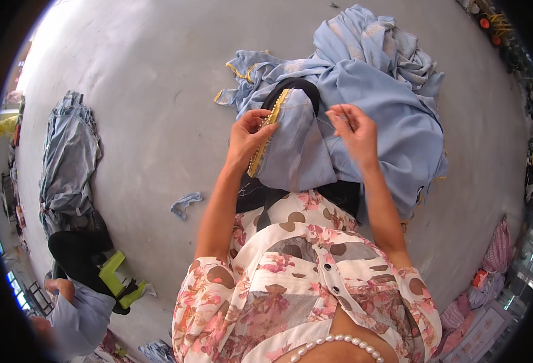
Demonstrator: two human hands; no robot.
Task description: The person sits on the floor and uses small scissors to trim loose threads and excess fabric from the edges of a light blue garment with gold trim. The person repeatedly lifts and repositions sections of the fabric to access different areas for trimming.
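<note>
The left hand (248, 138) gripped yellow trim (258, 158) at the left edge of the blue cloth (295, 145). Fingers of the right hand (358, 134) pinched a dark sliver (346, 118), too small to identify.

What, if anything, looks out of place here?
A crumpled scrap of blue cloth lies alone on the grey floor beside the left forearm, apart from the large blue fabric heap, so it looks stray. Nothing else clearly stands out.
</note>
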